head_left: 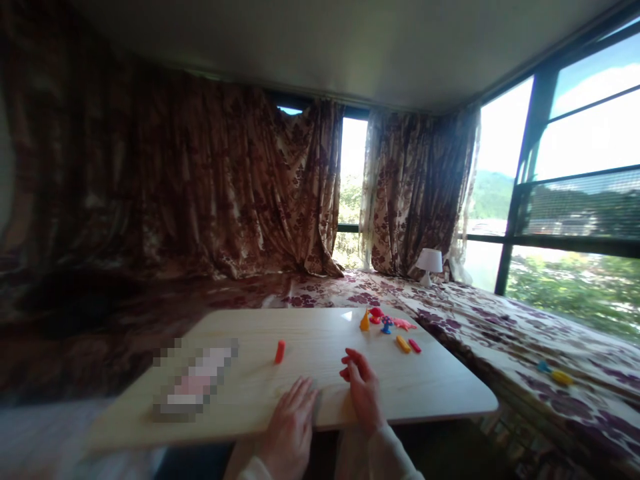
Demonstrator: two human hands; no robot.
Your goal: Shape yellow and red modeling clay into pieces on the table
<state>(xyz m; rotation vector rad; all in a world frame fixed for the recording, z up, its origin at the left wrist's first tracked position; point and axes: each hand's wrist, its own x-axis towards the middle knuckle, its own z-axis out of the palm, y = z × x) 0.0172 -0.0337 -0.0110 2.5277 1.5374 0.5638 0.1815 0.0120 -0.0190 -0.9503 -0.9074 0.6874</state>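
My left hand [293, 427] lies flat on the near edge of a light wooden table [240, 387], fingers stretched out, holding nothing. My right hand [363, 390] rests beside it with fingers loosely curled and red nails showing; nothing shows in it. An orange-red cylinder piece [279, 351] stands on the table ahead of my left hand. Farther right sits a cluster of small coloured toys [383, 321], with a yellow piece [403, 344] and a red piece [415, 345] lying beside them.
A blurred-out pink object [195, 380] lies on the table's left part. A floral cloth covers the ledge [500, 327] behind and to the right, bearing a small white lamp [429, 265] and two small toys [555, 373]. Patterned curtains and large windows surround.
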